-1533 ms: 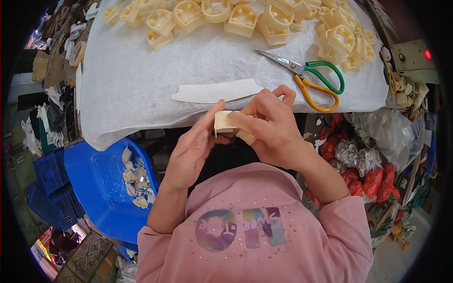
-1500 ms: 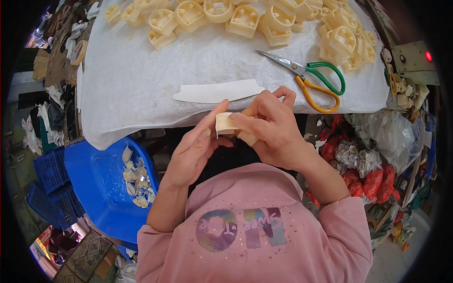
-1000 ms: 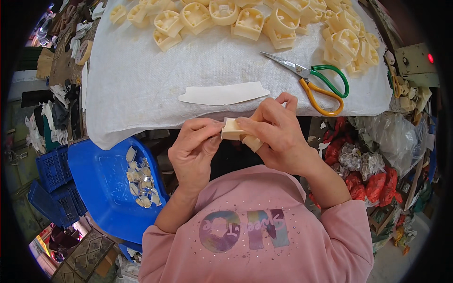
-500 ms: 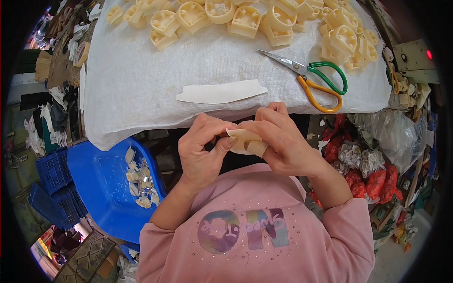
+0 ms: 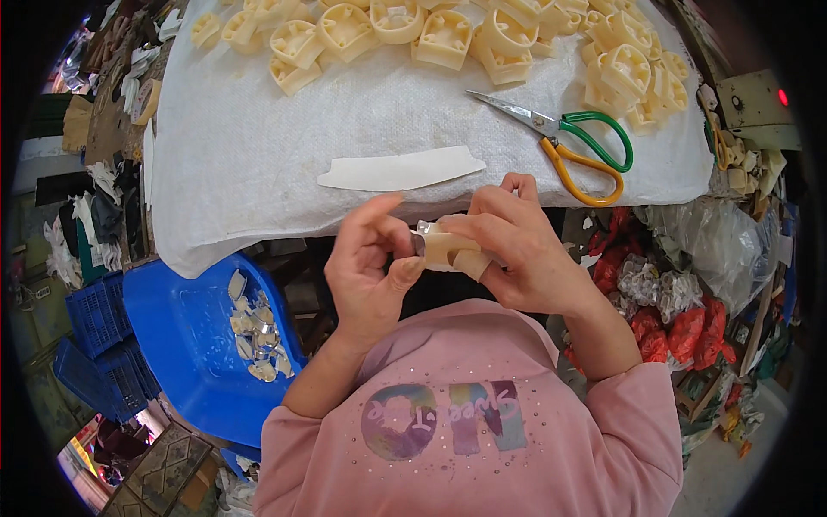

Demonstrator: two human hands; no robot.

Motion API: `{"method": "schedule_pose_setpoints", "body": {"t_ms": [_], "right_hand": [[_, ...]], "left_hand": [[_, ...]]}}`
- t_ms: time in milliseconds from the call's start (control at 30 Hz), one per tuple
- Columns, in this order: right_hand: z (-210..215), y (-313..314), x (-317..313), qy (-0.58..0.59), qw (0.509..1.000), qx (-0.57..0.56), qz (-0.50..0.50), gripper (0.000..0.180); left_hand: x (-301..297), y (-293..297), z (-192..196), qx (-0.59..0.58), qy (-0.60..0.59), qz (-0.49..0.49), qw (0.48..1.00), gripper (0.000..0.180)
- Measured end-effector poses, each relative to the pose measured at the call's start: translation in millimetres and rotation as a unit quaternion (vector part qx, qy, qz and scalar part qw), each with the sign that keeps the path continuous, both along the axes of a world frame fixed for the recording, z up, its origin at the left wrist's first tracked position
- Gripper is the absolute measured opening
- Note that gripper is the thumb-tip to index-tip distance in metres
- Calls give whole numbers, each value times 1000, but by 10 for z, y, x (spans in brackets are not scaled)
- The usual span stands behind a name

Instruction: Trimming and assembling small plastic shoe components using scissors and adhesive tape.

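Note:
Above my lap, my right hand point(image 5: 525, 250) grips a small cream shoe heel point(image 5: 441, 246), with thumb and fingers around its right side. A bit of shiny silver shows along its upper left edge, and my fingers hide part of it. My left hand point(image 5: 370, 254) is at the heel's left end, its fingers apart and the index finger raised. Its thumb tip lies at the heel's edge; whether it presses there is hard to see. Just beyond my hands, a white curved strip point(image 5: 401, 169) lies flat on the cloth-covered table point(image 5: 250, 146).
Scissors point(image 5: 556, 138) with green and yellow handles lie right of the strip. Hollow cream heels point(image 5: 446, 36) are heaped along the table's far side. A blue basin point(image 5: 185, 345) with several shiny pieces point(image 5: 258, 332) stands at my left; plastic bags point(image 5: 706, 336) crowd the right.
My left hand has loosened from the heel: its index finger has lifted and its thumb has drawn back to the left. The silver edge now shows. My right hand keeps its grip.

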State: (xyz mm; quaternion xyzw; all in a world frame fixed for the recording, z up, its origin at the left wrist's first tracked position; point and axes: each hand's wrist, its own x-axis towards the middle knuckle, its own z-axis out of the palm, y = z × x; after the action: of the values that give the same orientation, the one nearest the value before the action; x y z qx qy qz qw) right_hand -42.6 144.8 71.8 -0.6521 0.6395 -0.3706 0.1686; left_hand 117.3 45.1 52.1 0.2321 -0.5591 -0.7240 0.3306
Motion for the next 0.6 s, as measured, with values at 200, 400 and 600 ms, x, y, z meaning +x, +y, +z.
{"method": "schedule_pose_setpoints", "body": {"t_ms": [200,400,600], "right_hand": [[-30,-5,34,-3,1000,-6,4,38],[-7,19,22,-7,1000,22,16,40],[-29,36,2,-18,999,19,27,41]], "left_hand": [[56,-21,-122,-205,-35,57,976,15],[8,-81,-6,-263,-80,19,961,14],[-74,-114,14,-389,-75,-7,918,14]]}}
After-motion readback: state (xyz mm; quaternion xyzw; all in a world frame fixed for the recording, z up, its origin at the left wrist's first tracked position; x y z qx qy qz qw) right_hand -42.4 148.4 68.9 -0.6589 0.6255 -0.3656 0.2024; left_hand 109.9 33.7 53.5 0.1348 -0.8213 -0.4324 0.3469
